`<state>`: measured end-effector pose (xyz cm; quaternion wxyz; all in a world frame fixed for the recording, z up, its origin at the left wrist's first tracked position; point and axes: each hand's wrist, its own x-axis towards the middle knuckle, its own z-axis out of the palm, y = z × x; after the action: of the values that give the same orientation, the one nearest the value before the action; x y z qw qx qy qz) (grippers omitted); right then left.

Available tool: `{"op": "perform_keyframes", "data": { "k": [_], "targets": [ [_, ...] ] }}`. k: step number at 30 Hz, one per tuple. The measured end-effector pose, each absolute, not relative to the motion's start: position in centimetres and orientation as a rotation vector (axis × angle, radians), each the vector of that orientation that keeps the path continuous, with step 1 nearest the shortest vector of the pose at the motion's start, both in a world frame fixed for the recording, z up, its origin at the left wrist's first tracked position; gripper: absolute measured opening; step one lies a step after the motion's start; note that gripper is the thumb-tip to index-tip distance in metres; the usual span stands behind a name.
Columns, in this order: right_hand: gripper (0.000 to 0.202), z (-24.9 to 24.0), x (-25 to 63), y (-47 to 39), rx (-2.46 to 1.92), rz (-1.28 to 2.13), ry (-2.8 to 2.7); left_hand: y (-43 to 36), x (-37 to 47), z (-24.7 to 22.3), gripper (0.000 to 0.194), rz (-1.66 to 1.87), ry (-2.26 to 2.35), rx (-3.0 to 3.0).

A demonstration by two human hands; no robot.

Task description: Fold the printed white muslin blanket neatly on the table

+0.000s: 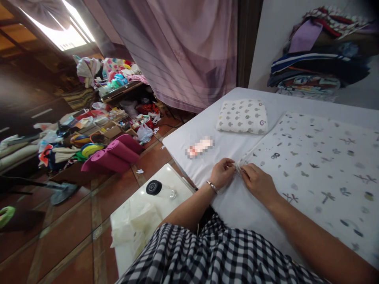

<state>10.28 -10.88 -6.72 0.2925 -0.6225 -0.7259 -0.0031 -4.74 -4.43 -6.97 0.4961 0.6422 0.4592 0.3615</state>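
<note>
A white cloth [314, 161] printed with small palm trees and leaf shapes lies spread over a white-covered surface [284, 102]. At its near left corner, my left hand [223, 172] pinches the edge with thumb and fingers. Close beside it, my right hand [257, 182] is closed on the same edge, so the cloth bunches slightly between the two. The exact fold under my fingertips is too small to make out. Beyond my hands sits a folded white cloth [242, 116] with grey printed shapes. A pixelated pinkish item [199, 147] lies to the left of it.
Left of me a low white table [161, 173] carries a clear bottle with a black lid [154, 187] and a crumpled pale plastic sheet [136, 225]. Pink rolled mats [118, 152] and piled belongings stand on the tiled floor. Folded clothes [319, 67] are stacked at the back right.
</note>
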Motion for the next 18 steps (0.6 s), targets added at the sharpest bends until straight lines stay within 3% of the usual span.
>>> {"op": "perform_keyframes", "data": {
  "k": [9,14,18],
  "targets": [
    [0.025,-6.7,9.8,-10.9,-1.657,-0.154,-2.03,-4.9,-4.2,-7.0,0.022,0.956,1.023,1.484],
    [0.02,-6.9,10.6,-10.5,-1.656,0.135,-1.829,-4.6,-4.4,-7.1,0.023,0.955,0.999,1.485],
    [0.019,-6.7,11.3,-10.4,-1.607,0.322,-1.57,-4.4,-5.0,-6.4,0.011,0.977,1.28,1.759]
  ]
}}
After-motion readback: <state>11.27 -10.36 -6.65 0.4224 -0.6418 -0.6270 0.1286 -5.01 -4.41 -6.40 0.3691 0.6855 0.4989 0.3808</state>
